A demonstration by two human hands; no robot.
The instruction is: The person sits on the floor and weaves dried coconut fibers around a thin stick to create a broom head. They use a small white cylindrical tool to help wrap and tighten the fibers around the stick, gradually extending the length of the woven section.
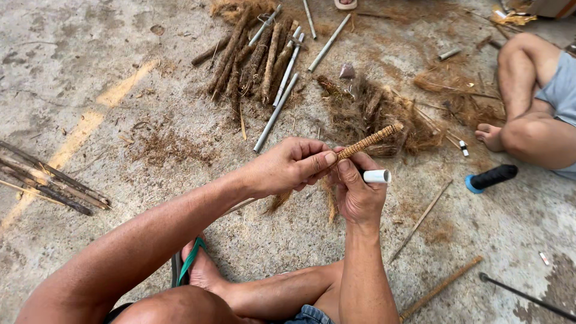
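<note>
That fibre-wrapped stick [369,141] you've got looks tan and ribbed with tight coils of cord, angled up to the right above the concrete floor [120,150]. Your left hand [288,165] pinches it closed near the middle, and your right hand [357,192] is wrapped around a white pipe [377,176]. Behind it sit a heap of loose coir [384,111] and a bundle of wrapped sticks [252,60].

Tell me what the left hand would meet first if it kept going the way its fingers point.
The left hand points right, with its fingertips already at the fibre-wrapped stick. Straight on, it would most likely meet the right hand gripping a white pipe, though depth is hard to judge.
</note>
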